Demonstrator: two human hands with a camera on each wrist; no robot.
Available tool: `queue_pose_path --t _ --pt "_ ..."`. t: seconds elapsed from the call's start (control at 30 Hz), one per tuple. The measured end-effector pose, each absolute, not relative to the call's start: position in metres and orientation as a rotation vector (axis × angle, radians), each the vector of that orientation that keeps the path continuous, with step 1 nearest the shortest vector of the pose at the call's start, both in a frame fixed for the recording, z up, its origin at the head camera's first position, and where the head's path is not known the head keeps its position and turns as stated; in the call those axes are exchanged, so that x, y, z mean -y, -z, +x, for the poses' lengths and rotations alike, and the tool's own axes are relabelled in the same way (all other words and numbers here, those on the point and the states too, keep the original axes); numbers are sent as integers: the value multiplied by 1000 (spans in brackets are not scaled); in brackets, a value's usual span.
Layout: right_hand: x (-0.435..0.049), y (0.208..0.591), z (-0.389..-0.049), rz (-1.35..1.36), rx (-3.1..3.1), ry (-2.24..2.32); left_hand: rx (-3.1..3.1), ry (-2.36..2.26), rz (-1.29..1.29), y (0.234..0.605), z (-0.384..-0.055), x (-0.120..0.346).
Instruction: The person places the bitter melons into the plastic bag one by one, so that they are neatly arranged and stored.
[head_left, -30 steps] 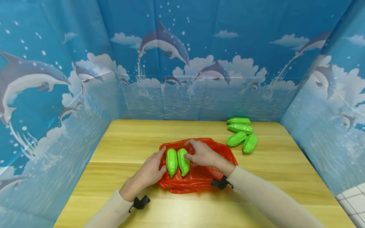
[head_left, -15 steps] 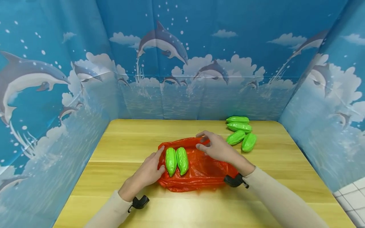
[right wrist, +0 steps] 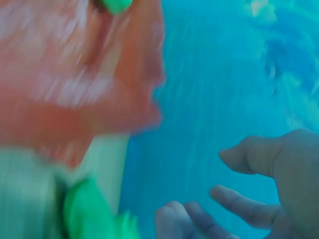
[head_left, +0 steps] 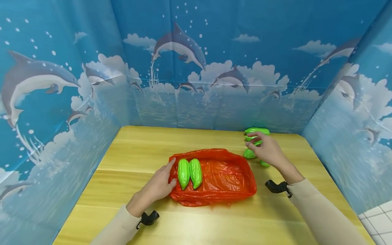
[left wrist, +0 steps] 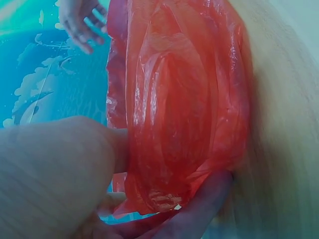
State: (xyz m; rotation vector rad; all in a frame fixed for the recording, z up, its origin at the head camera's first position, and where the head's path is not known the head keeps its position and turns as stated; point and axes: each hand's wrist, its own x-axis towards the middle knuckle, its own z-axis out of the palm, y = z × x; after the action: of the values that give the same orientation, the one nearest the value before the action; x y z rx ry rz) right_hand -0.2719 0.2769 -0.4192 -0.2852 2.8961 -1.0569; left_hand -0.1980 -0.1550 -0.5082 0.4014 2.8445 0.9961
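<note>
Since half a second ago the right hand (head_left: 267, 149) is shifting away from above the red bag, farther right and toward the back. Now hovering over the loose cluster of bright-green, glossy, ridged oblong pieces (head_left: 250, 153) and partly hiding it. Fingers are standing apart in a loose curve, thumb clear of them, holding nothing; contact with the cluster I cannot tell.

Left hand (head_left: 157, 182) is staying at the left end of the glossy, thin red plastic bag (head_left: 214, 195). Thumb and forefinger are spreading apart, touching the film; whether they are pinching it I cannot tell.

The bag is lying spread on the yellow wood-grain table (head_left: 137, 143), mouth up, roughly rectangular. Inside, at its left end, two bright-green ridged oblong pieces are lying side by side, lengthwise away from the person: the left piece (head_left: 183, 174) and the right piece (head_left: 196, 173). The cluster is lying at the table's back right, outside the bag.

Behind, a blue dolphin-print curtain (head_left: 196, 105) is hanging. Right wrist view is blurring.
</note>
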Motion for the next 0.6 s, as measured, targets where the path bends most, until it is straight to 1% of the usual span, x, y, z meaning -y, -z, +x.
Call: queue_pose_path --t 0.13,0.33,0.6 --pt "-310 433 -275 -231 -2975 962 -2839 -982 386 507 -196 155" --pt "-344 460 -282 -285 -3063 897 -2860 -984 394 509 -195 156" --pt "-372 477 -287 -100 -3018 886 -2848 -979 383 511 -199 154"
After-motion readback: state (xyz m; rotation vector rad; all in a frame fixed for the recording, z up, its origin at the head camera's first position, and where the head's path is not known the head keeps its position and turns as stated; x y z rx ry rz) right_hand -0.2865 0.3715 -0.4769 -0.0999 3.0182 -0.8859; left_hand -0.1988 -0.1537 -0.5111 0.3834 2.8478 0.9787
